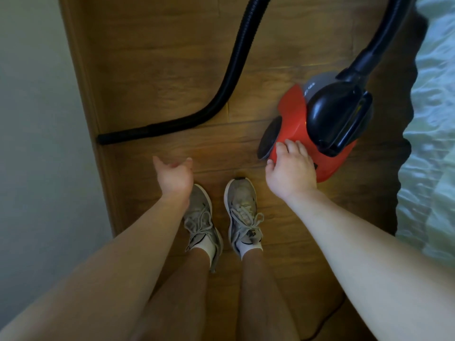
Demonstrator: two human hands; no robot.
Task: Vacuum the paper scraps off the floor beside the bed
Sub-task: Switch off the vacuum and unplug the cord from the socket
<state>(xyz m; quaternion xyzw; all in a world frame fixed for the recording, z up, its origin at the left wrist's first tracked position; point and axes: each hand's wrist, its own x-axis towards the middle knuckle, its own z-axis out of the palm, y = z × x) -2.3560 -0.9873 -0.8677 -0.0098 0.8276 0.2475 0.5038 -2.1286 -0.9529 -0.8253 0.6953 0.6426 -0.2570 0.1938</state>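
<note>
- The cord [330, 315] is trailing near, inviting a trip.
- The right grip [291, 166] is pressing flat on the vacuum [293, 112] by the bed [433, 107]; the left grip [173, 174] is hanging open, empty.
- The hose [234, 77] is looping far left, possibly snagging; paper scraps aren't showing.

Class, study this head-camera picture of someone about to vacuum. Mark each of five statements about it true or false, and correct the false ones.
1. The right hand rests on the red vacuum cleaner. True.
2. The left hand grips the black hose. False: it holds nothing, its fingers relaxed, apart from the hose.
3. The bed lies on the person's right. True.
4. The vacuum cleaner stands on the bed. False: it stands on the wooden floor beside it.
5. The person is barefoot. False: they wear grey sneakers.
</note>
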